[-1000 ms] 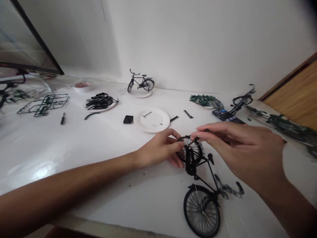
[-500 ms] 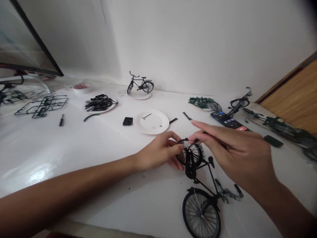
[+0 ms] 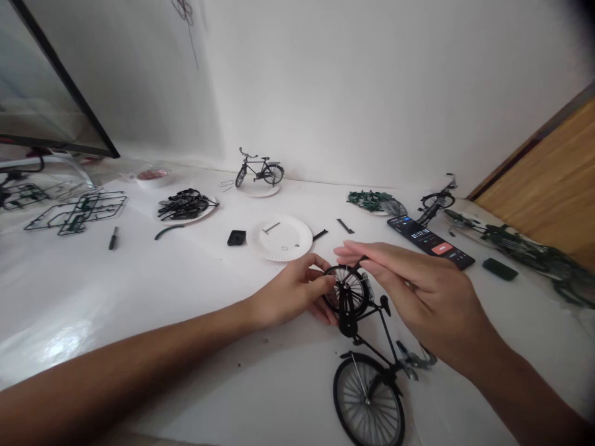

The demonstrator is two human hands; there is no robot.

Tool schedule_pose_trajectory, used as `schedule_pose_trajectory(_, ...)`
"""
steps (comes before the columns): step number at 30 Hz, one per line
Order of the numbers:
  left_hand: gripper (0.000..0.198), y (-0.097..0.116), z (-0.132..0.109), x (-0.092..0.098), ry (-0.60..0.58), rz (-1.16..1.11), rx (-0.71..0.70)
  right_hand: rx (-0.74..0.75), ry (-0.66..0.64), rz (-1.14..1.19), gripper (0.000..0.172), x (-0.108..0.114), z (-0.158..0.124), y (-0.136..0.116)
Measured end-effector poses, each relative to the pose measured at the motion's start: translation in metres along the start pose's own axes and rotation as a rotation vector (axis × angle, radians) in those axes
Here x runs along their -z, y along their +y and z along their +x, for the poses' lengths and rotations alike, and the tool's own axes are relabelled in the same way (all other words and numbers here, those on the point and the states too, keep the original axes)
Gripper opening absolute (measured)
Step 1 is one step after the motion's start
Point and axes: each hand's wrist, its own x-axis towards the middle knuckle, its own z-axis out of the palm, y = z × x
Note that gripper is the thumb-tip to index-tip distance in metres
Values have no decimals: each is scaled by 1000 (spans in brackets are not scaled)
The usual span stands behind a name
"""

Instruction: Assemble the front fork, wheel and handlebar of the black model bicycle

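Observation:
A black model bicycle [image 3: 348, 319] lies on its side on the white table, its front wheel [image 3: 369, 399] nearest to me. My left hand [image 3: 307, 288] pinches the rim of its rear wheel, thumb on top and the other fingers partly hidden beneath. Over that wheel, my right hand [image 3: 413, 285] grips a slim dark tool [image 3: 357, 266], which looks like a small screwdriver. The tool slants down to the rear hub; whether its tip touches a screw is too small to tell. Most of its handle is hidden by my palm.
A paper plate [image 3: 279, 251] with tiny parts stands ahead, beside a black square piece [image 3: 237, 238]. Farther back are another model bicycle [image 3: 260, 170] and a plate of black parts [image 3: 186, 204]. A phone [image 3: 430, 241] lies right; a screwdriver [image 3: 113, 238] lies left.
The view has shifted slightly. My right hand has turned, its fingers straighter and flatter over the wheel, with the tool still at the hub. My left hand keeps its hold.

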Motion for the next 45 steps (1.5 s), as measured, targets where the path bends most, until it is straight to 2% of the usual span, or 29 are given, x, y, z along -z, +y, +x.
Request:
schedule_pose_trajectory(6,17,-1,-1,-2,-7,23,0,-70,180,-80,3,-5,0,-1)
schedule_pose_trajectory(9,21,-3,-2,-1,-20,24,-12,-46,183,-45,12,-6,1,-3)
schedule_pose_trajectory(11,24,-4,-1,0,-19,23,-24,-28,114,21,23,-5,1,-3)
schedule_pose_trajectory(13,24,-5,-2,1,-10,22,-30,-48,59,55,28,-5,1,-4)
schedule_pose_trajectory(15,22,-5,-2,1,-10,24,-28,-90,83,17,20,-5,0,-4)
schedule_pose_trajectory(18,20,-5,-3,-1,-24,42,-21,-128,185,-61,4,-7,-2,-4)
schedule_pose_trajectory(21,22,-3,-3,-1,-17,52,-15,-103,212,-79,8,-8,-2,-4)
schedule_pose_trajectory(26,24,-2,-2,1,-28,23,-28,24,39,-10,28,-4,-2,-7)
schedule_pose_trajectory(28,23,-3,-3,1,-26,34,-34,6,52,-36,20,-5,-2,-8)
schedule_pose_trajectory(30,21,-4,-3,0,-28,54,-38,-27,136,-87,4,-7,-2,-8)
schedule_pose_trajectory(33,21,-4,-4,-1,-54,68,-46,-63,214,-118,6,-11,-1,-7)
schedule_pose_trajectory(35,22,-3,-4,-1,-54,63,-42,-42,196,-96,9,-12,0,-6)
schedule_pose_trajectory(37,23,-3,-4,0,-47,57,-42,-2,140,-34,21,-11,0,-5)
schedule_pose_trajectory(40,24,-4,-3,1,-43,49,-41,36,-8,71,36,-5,1,-5)
schedule_pose_trajectory(43,27,-7,-2,2,-40,35,-51,-5,-90,109,32,1,3,-6)
schedule_pose_trajectory(45,28,-8,-2,2,-44,38,-54,-69,-45,86,19,2,3,-5)
